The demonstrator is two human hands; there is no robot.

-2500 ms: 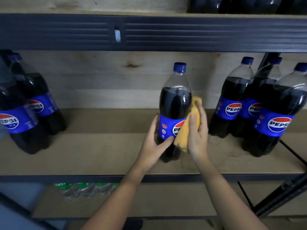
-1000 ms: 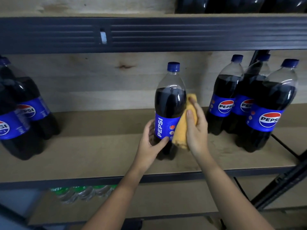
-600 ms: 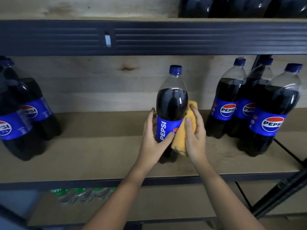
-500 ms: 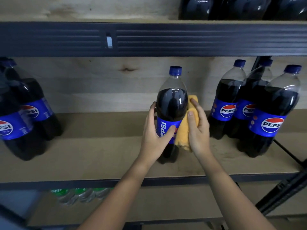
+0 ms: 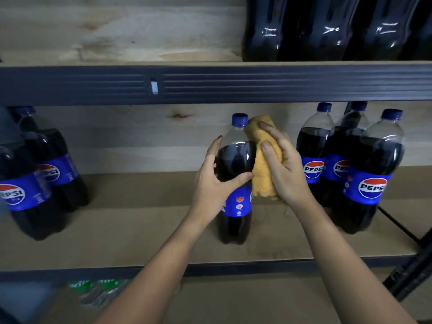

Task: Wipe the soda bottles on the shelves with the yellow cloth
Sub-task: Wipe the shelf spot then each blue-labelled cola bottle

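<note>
Left hand (image 5: 211,181) curled around the middle bottle (image 5: 236,183), upright at mid-shelf (image 5: 140,230); thumb across its front. Right hand (image 5: 284,169) grips the yellow cloth (image 5: 261,164), pressing it against the bottle's right shoulder, just below the blue cap (image 5: 239,119). Bottles right (image 5: 371,174) and left (image 5: 21,183) read "PEPSI"; the middle bottle's label is partly hidden.

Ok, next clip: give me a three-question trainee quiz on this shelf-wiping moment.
1. True or false: the left hand grips the lone dark cola bottle with the blue cap.
2. The right hand presses the folded yellow cloth against which part of it: A) base B) upper side, up to the neck C) label front?
3. How many blue-capped cola bottles stand grouped to its right?

Key: 1 true; 2 B; 3 three.
</note>
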